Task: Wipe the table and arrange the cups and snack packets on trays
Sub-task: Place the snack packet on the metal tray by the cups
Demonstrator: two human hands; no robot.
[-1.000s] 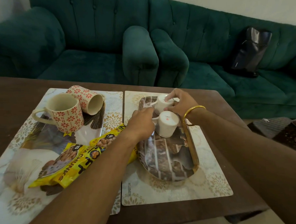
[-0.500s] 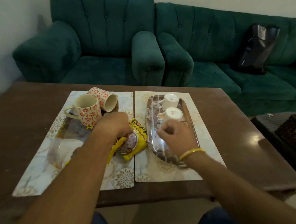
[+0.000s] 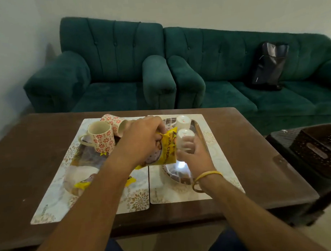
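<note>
My left hand (image 3: 142, 141) is shut on a yellow snack packet (image 3: 168, 149) and holds it above the left edge of the oval tray (image 3: 199, 132). My right hand (image 3: 193, 156) is at the packet's right edge, in front of the nearer of two upturned white cups (image 3: 185, 135), (image 3: 183, 121) on that tray; its grip is blurred. On the glossy left tray (image 3: 78, 171) a floral mug (image 3: 100, 139) stands upright and another floral mug (image 3: 111, 120) lies on its side. A second yellow packet (image 3: 82, 184) lies there, partly under my left forearm.
Both trays rest on patterned placemats (image 3: 51, 210), (image 3: 182, 197) on a dark wooden table (image 3: 256, 159). Green sofas (image 3: 112, 71) stand behind it, with a black bag (image 3: 269, 65) on the right one. A dark woven basket (image 3: 319, 148) sits at the right.
My left hand picked a yellow packet up from the left tray and carried it right, over the oval tray. My right hand left the white cups and came to the packet.
</note>
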